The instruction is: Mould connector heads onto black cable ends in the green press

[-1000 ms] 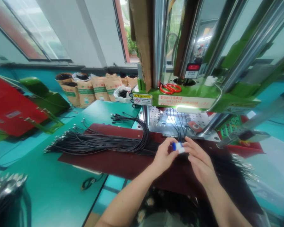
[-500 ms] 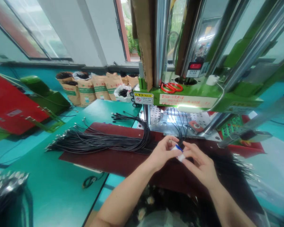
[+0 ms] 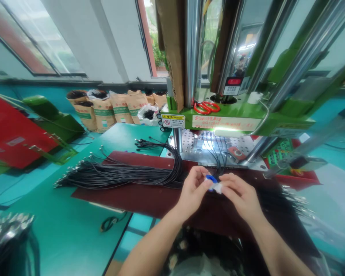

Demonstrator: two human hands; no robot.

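Note:
My left hand (image 3: 194, 188) is closed on a small tape roll (image 3: 211, 178) with a blue ring-shaped core, held over the dark red board (image 3: 158, 201). My right hand (image 3: 240, 191) pinches a white strip of tape (image 3: 217, 188) at the roll's right side. Just beyond the fingers, thin black cables (image 3: 217, 155) run out of the lit metal mold plate (image 3: 186, 142) of a green press. To the left lies a thick bundle of black cables (image 3: 123, 172) with metal ends, bent over at its right end.
Red-handled scissors (image 3: 206, 107) rest on the green press (image 3: 176, 104), whose steel columns rise close ahead. A control panel (image 3: 279, 151) with buttons is at the right. More cable ends (image 3: 297, 201) stick out there. Filled paper sacks (image 3: 103, 111) stand by the wall.
The roll has turned so that its blue ring now shows, and the white strip stretches between my hands. My right hand has shifted slightly left.

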